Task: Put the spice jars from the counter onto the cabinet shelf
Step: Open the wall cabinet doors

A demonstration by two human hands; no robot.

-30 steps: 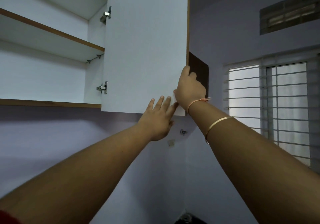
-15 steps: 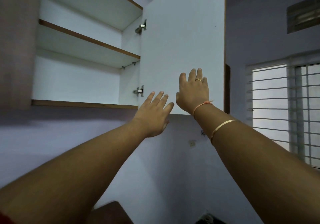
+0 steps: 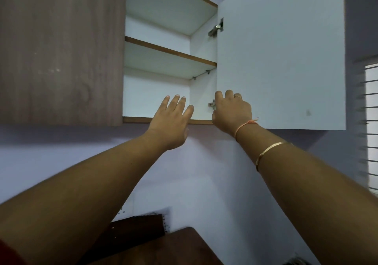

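The wall cabinet stands open, its white door swung out to the right. Inside, a middle shelf and the bottom shelf edge show, both bare of jars. My left hand is raised with straight, spread fingers in front of the lower compartment, holding nothing. My right hand is at the door's hinge side, fingers bent, covering the lower hinge; whether it touches the door I cannot tell. No spice jars are in view.
A closed wood-grain cabinet door is at the left. Below are a violet wall and a dark wooden surface. A barred window is at the far right.
The view has turned right to left, bringing the closed left door into sight. My right hand slid from the door's free edge across its inner face to the hinge side. My left hand rose slightly.
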